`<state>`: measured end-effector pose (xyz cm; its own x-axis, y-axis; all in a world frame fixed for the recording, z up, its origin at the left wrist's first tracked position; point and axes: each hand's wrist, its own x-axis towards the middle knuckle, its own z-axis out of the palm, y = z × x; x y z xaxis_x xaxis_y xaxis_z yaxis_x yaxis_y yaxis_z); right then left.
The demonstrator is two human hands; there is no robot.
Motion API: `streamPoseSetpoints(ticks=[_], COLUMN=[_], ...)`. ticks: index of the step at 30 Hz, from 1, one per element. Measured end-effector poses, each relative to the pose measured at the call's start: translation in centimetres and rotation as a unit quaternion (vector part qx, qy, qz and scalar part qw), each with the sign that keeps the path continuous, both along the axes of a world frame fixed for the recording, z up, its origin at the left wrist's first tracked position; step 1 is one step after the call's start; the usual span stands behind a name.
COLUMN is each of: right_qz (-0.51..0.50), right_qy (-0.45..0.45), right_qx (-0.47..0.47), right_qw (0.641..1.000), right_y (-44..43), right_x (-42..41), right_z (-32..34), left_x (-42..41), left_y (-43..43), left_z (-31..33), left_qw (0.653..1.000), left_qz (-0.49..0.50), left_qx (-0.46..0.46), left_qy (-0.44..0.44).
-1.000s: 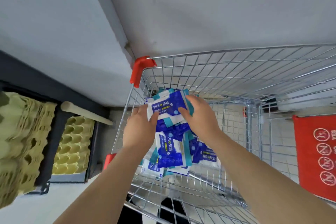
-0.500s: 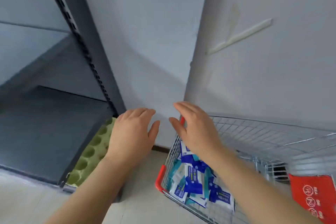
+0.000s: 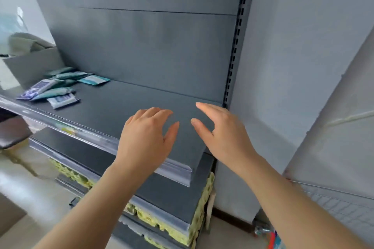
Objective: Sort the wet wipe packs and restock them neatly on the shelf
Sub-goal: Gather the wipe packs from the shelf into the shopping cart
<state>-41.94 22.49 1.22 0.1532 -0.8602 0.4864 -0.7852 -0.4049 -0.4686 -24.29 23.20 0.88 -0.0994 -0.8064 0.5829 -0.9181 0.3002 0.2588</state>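
View swung from cart (image 3: 344, 204) to shelf (image 3: 113, 111), left hand (image 3: 145, 133) and right hand (image 3: 224, 133) now hover over it, grip released and empty; wet wipe packs (image 3: 58, 87) lie loose at its far left, unsorted

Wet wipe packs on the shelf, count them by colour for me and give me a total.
Teal or dark green packs: 5 (they overlap and are blurred, so this is approximate)
Blue-and-white packs: 2
Total: 7 packs, all at the left end of the shelf
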Motion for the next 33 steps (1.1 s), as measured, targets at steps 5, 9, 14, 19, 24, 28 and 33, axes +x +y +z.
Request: streamPoseSetpoints(ticks=[5, 9, 14, 19, 24, 28, 33], right_qz=[0.035, 0.065, 0.086, 0.096, 0.104, 0.09, 0.051], right_qy=[-0.006, -0.006, -0.004, 0.023, 0.043, 0.048, 0.041], right_qx=[0.02, 0.039, 0.06, 0.086, 0.111, 0.155, 0.233], right_qw=[0.999, 0.997, 0.995, 0.991, 0.987, 0.983, 0.97], right_y=[-2.1, -5.2, -10.5, -16.2, -21.0, -24.4, -27.3], right_x=[9.6, 16.0, 22.8, 29.6, 36.2, 40.9, 45.4], right_z=[2.1, 3.0, 2.1, 1.2, 0.6, -0.6, -2.4], left_x=[9.3, 15.7, 23.8, 30.7, 37.3, 42.4, 49.0], left_y=[-1.0, -3.0, -6.9, -12.2, -16.5, -20.2, -26.0], left_z=[2.1, 2.5, 1.3, 1.2, 0.0, -1.8, -3.9], left_qw=[0.999, 0.996, 0.989, 0.982, 0.975, 0.968, 0.957], left_qz=[0.04, 0.076, 0.129, 0.166, 0.189, 0.198, 0.185], left_qx=[0.013, 0.037, 0.076, 0.091, 0.116, 0.152, 0.214], left_qy=[0.004, 0.017, 0.008, -0.005, 0.021, 0.038, 0.07])
